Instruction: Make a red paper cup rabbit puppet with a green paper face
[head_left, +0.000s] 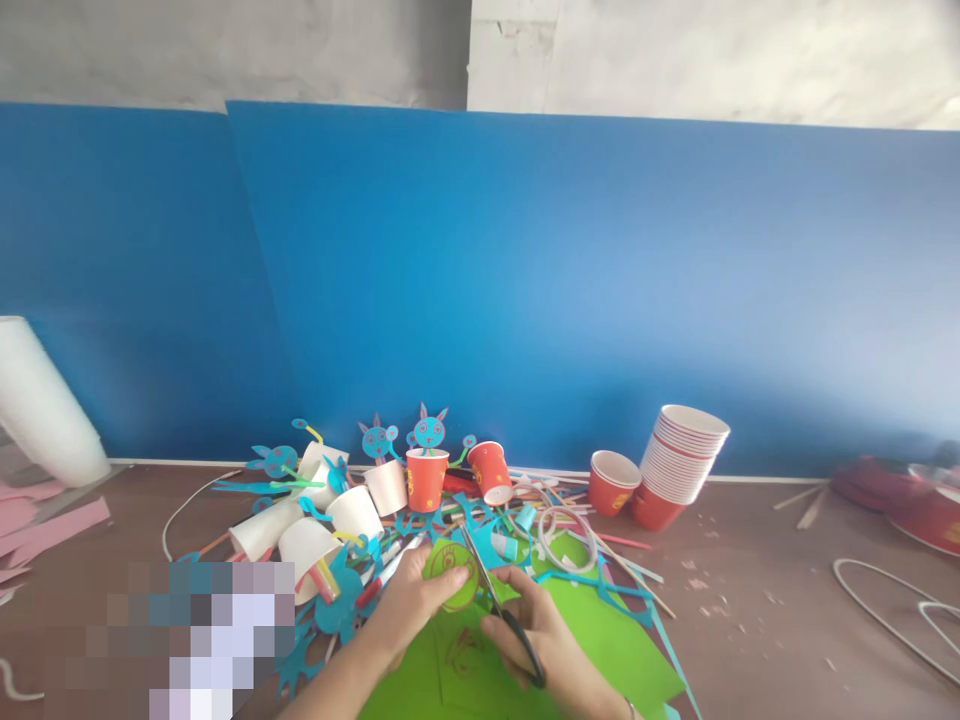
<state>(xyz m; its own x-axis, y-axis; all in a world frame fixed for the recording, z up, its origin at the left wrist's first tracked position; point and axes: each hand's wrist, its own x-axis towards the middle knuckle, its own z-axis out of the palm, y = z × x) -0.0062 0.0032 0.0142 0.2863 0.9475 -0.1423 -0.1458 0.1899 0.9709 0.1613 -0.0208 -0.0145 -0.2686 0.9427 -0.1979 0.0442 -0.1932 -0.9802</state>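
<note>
at the near edge of the brown desk (757, 610) spreads large bright green paper (615, 625), its sheets too overlapped to count. above it, the left hand (412, 592) pinches one small green paper piece (448, 556) bearing a round, red-outlined face, thumb on top. the right hand (546, 638) has its fingers curled around the handles of one pair of black-handled metal scissors (493, 598). the piece sits between the hands, left of the scissors, and the left hand is nearer. the scissors' long axis slants away and leftward, blades beside the piece's right side; whether they touch it, i cannot tell.

toward the far edge come one coiled pale tube (568, 540), at least five white paper cups (356, 515), three blue paper rabbit-eared faces (430, 432), three single red paper cups (426, 485) and one leaning cup stack (681, 465).
</note>
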